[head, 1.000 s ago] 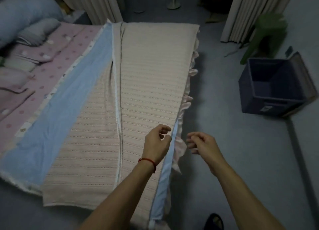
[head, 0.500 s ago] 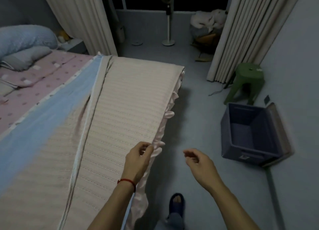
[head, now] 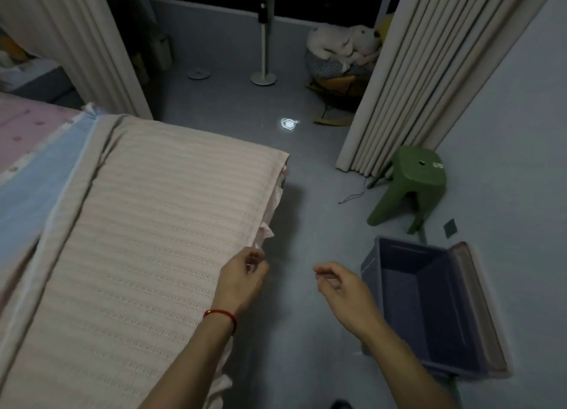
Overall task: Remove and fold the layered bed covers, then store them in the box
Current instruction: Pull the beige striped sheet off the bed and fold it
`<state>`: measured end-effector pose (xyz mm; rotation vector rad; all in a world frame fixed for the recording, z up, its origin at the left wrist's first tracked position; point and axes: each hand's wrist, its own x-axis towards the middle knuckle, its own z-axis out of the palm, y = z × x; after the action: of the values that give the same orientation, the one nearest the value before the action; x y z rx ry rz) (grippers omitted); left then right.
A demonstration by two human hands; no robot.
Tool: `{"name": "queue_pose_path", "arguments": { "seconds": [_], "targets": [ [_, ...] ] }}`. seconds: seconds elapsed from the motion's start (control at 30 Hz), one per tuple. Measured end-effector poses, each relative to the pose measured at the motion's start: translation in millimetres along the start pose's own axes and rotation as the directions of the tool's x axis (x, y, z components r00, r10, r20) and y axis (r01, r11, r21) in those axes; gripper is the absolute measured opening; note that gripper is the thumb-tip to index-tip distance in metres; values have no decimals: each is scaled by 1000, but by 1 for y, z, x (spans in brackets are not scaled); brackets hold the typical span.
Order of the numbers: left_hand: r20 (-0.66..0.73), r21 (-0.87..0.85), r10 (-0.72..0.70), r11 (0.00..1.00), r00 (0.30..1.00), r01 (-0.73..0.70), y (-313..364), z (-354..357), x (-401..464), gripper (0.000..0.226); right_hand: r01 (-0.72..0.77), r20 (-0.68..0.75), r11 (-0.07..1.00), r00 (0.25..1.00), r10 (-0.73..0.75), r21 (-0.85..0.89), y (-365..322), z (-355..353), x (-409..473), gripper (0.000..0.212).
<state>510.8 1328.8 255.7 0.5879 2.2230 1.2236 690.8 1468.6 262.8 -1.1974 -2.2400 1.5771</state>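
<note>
Your left hand [head: 242, 278], with a red cord bracelet [head: 221, 316] at the wrist, sits at the right edge of the bed, fingers curled and pinching the edge of the beige striped cover [head: 147, 240] where a pale pink frill [head: 266, 231] hangs just below it. Your right hand [head: 339, 286] hovers over the floor [head: 306, 212] to the right of the bed, apart from the cover and holding nothing; its fingers are loosely curled, thumb and forefinger close but with nothing between them.

The beige cover lies flat along the right side of the bed, folded into a long strip that runs from the near corner to the far end. To its left, a light blue layer [head: 27, 194] shows, and beyond that, at the bed's far left, a pink dotted sheet [head: 27, 123].

The box [head: 429, 310], dark blue with its lid hanging open on the right side, stands on the floor to the right of the bed, just beyond your right hand. Its inside is too dark to make out.

Farther from the bed, past the box, stands a green stool [head: 411, 184] beside the right curtain [head: 429, 71]. Beyond the bed's far end stand a pedestal fan [head: 263, 53] and a heap of soft toys [head: 343, 45]; the left curtain [head: 79, 40] hangs near the bed's far corner.
</note>
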Motion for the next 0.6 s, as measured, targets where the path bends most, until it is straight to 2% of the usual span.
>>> {"name": "queue_pose_path", "arguments": {
  "seconds": [0.13, 0.27, 0.37, 0.47, 0.6],
  "targets": [
    [-58, 35, -36, 999, 998, 38, 19, 17, 103, 3, 13, 95, 1000, 995, -14, 17, -11, -29, 130, 23],
    [-163, 65, -165, 982, 973, 177, 41, 42, 197, 10, 55, 233, 997, 972, -42, -51, -25, -71, 268, 26],
    [-293, -1, -193, 979, 936, 201, 81, 53, 263, 13, 118, 311, 989, 946, -86, -84, -61, -94, 363, 23],
    [-397, -82, -182, 983, 900, 163, 125, 54, 326, 17, 203, 381, 974, 913, -150, -103, -112, -104, 452, 21],
    [-440, -291, -280, 943, 854, 159, 148, 43, 421, 31, 316, 495, 938, 843, -211, -139, -169, -103, 566, 22]
  ]
}}
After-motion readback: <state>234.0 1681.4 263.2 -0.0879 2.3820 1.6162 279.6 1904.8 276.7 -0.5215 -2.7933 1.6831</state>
